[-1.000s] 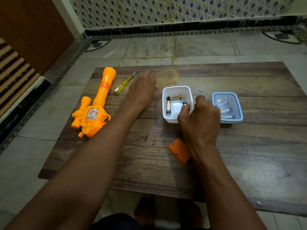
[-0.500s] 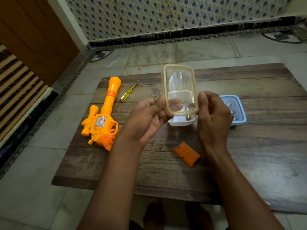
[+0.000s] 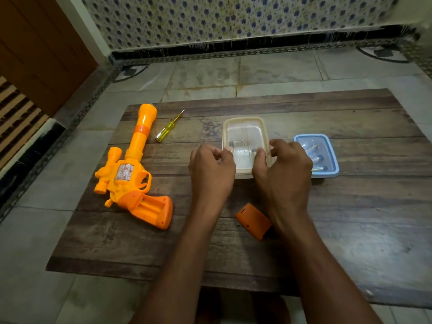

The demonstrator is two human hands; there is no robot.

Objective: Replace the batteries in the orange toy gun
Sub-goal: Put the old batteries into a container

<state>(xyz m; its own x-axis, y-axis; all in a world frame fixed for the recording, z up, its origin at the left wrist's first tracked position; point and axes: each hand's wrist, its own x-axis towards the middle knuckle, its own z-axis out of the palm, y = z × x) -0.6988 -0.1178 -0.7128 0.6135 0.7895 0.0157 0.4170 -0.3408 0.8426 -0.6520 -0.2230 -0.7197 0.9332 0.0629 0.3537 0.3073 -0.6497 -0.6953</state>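
Curled fingertips of the left hand (image 3: 211, 169) and the right hand (image 3: 284, 174) are pinching the near edges of the clear lid (image 3: 245, 129), seating it on the white tub (image 3: 243, 175) where batteries (image 3: 238, 143) are lying. Just right, the blue-lidded tub (image 3: 316, 155) is holding more cells. The orange toy gun (image 3: 131, 174) is lying well left, its grip bay looking open and empty. The battery cover (image 3: 253, 220) and screwdriver (image 3: 169, 126) are lying on the table (image 3: 350, 230). Removal is seemingly done; loading fresh cells and refitting the cover are remaining.
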